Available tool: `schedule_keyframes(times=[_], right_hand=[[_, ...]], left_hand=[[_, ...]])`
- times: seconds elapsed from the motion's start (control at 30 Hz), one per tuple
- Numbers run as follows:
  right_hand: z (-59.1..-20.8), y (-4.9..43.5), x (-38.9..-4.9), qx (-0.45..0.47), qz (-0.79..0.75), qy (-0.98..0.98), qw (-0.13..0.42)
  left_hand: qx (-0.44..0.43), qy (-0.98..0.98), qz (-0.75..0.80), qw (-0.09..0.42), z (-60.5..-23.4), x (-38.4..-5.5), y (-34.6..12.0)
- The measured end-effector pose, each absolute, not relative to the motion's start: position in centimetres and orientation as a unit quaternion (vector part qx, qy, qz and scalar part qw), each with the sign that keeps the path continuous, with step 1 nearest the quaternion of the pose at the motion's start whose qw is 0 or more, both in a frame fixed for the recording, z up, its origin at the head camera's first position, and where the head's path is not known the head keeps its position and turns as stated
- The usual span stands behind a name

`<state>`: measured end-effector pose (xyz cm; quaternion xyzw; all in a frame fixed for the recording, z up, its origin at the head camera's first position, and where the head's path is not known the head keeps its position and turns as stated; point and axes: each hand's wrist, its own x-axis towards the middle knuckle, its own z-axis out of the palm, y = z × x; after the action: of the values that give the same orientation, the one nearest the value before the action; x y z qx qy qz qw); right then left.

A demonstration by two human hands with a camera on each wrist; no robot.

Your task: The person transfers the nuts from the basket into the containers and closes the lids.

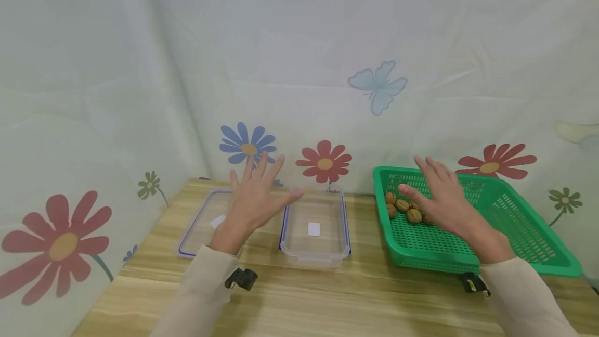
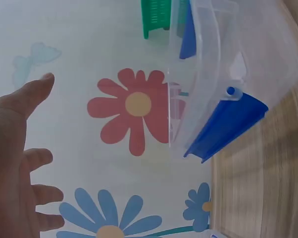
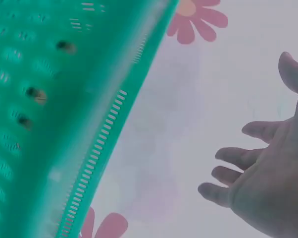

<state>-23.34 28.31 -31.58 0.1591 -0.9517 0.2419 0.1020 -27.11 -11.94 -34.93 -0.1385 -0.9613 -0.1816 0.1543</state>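
1. A flowered cloth (image 1: 281, 40) hangs behind the wood-grain table (image 1: 299, 300).
2. One clear box (image 1: 314, 255) sits mid-table, its long axis running away from the person; one lid (image 1: 192, 230) lies left of it.
3. One green basket (image 1: 432, 261) stands at right, longer side to side, with six walnuts (image 1: 414, 216) visible.
4. The left hand (image 1: 255, 199) is raised, fingers spread; the right hand (image 1: 444, 202) is raised too, fingers extended, thumb apart.

1. The table (image 1: 290, 306) is finished in wood grain.
2. At its left, a clear blue-edged lid (image 1: 200, 235) is laid.
3. Mid-table, a transparent snap-lock container (image 1: 315, 253) is set.
4. At the right, a green perforated basket (image 1: 421, 258) is placed.
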Motion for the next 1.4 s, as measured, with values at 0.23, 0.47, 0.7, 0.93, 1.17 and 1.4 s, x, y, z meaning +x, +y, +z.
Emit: schedule_keyframes(times=[0.23, 0.47, 0.7, 0.93, 1.17, 1.4], right_hand=[[-29.3, 29.8, -23.8, 0.172, 0.276, -0.943, 0.073], [-27.5, 31.5, -24.7, 0.166, 0.286, -0.942, 0.063], [-26.8, 32.7, -25.9, 0.151, 0.300, -0.940, 0.055], [-26.9, 33.3, -26.8, 0.162, 0.300, -0.938, 0.057], [-27.7, 34.2, -27.8, 0.161, 0.299, -0.939, 0.053], [-28.8, 35.3, -28.5, 0.138, 0.313, -0.939, 0.032]], left_hand=[[-0.143, -0.946, -0.240, 0.162, -34.7, -27.3, -11.5], [-0.150, -0.925, -0.310, 0.164, -34.8, -27.7, -11.1], [-0.140, -0.901, -0.385, 0.141, -35.5, -28.0, -10.8], [-0.120, -0.894, -0.415, 0.121, -36.3, -28.1, -10.6], [-0.110, -0.887, -0.434, 0.112, -36.9, -28.3, -10.5], [-0.100, -0.882, -0.448, 0.105, -37.3, -28.4, -10.4]])
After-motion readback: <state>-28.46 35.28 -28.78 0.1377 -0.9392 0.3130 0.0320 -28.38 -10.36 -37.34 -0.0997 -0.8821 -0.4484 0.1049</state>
